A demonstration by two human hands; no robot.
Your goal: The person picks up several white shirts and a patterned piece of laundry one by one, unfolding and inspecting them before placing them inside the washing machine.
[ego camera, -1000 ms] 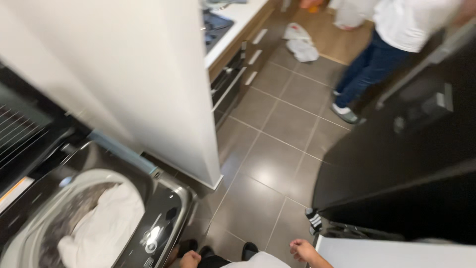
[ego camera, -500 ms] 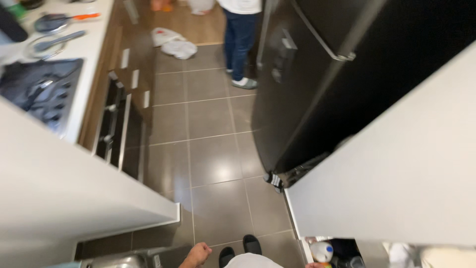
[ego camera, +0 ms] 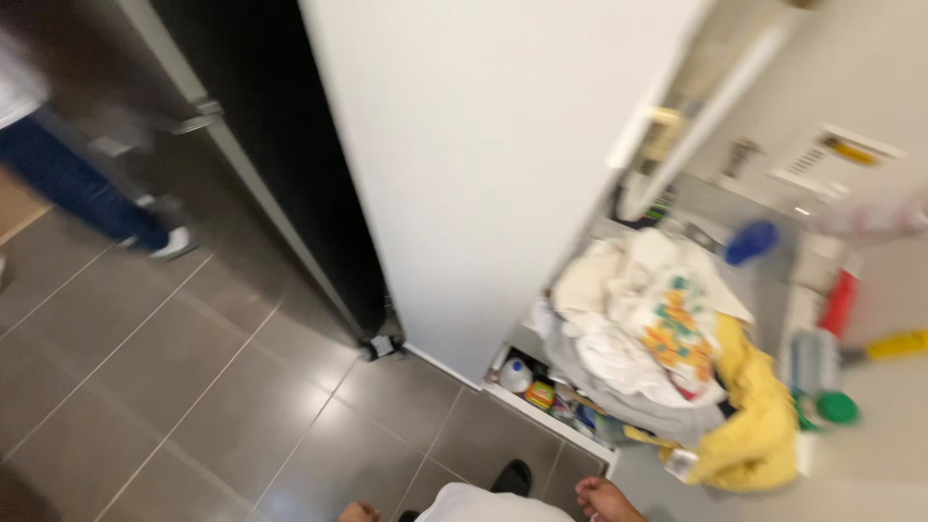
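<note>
Head view, blurred. Other person's leg [ego camera: 72, 188] at 10 o'clock by dark fridge [ego camera: 261, 145]. Left hand [ego camera: 360, 512] at 6 o'clock, barely in frame, grip unreadable. Right hand [ego camera: 604, 498] just past it, empty, loosely curled, nearest laundry pile [ego camera: 657, 338] heaped at 3 o'clock over low shelf of bottles [ego camera: 541, 391], likely awaiting washing.

At the near edge both hands hang empty and loosely curled: the left hand [ego camera: 359, 512] over the grey tiled floor [ego camera: 193, 387], the right hand [ego camera: 604, 500] just beside a low shelf [ego camera: 541, 406] of small bottles. Above the shelf, to the right, lies a laundry pile [ego camera: 657, 329] of white, patterned and yellow cloth. Far left, another person's leg [ego camera: 72, 188] in jeans stands by a black fridge [ego camera: 280, 164], with a white panel [ego camera: 483, 155] between fridge and laundry.
</note>
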